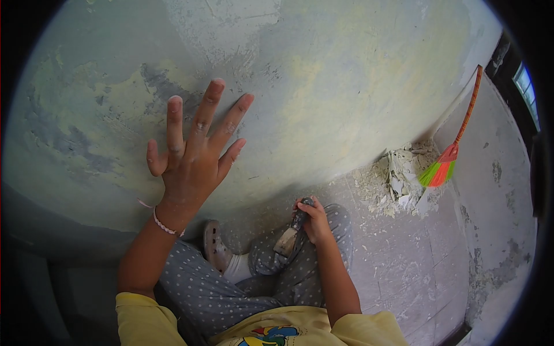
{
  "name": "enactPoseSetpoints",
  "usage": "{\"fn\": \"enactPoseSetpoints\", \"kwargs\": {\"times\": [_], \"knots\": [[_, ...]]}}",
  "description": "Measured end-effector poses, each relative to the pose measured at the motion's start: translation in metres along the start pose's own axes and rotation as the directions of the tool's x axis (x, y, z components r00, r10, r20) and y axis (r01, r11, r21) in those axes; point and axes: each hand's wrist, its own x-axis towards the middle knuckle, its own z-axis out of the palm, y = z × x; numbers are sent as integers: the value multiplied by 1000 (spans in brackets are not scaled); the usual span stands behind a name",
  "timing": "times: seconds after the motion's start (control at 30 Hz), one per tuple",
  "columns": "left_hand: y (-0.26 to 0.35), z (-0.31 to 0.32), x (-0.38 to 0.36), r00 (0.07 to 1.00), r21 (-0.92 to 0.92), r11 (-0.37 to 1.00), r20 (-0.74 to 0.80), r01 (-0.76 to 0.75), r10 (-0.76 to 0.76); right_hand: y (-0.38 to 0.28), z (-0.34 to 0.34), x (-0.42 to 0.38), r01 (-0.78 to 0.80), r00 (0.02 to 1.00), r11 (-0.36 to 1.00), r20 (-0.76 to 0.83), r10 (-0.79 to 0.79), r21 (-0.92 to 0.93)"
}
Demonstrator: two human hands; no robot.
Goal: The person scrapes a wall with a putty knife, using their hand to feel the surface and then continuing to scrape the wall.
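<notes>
Pale flakes (402, 180) lie heaped on the floor (398, 262).

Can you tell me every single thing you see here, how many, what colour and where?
Front wall: one, patchy green-grey and yellow, ahead.
Side wall: one, grey-white, right.
Window: one, dark-framed, top right.
Floor: one, grey, below.
Flakes: too many to count, pale, mostly heaped near the corner.
Broom: one, red, orange and green, by the heap.
Scraper: one, dark handle, in the right hand.
Shoe: one showing, brownish, on a foot.
Sock: one showing, white, above the shoe.
Trousers: one pair, grey, white-dotted, on the legs.
Shirt: one, yellow, bottom.
Bracelet: one, pale, left wrist.
Hands: two, brown; left spread before the wall, right over the lap.
</notes>
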Motion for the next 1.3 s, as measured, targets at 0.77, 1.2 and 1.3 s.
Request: {"fn": "enactPoseSetpoints", "kwargs": {"times": [0.77,1.2,1.3], "knots": [[25,46,-147,944,-295,905,216,307,-250,-21,56,-179,-140,985,-454,-172,30,-880],[10,57,-157,967,-359,898,89,255,-239,-38,153,-134,441,661,-203,469,-585,-874],[7,55,-154,968,-373,893,73,249,-240,-40,160,-123,457,649,-44,367,-666,-889]]}}
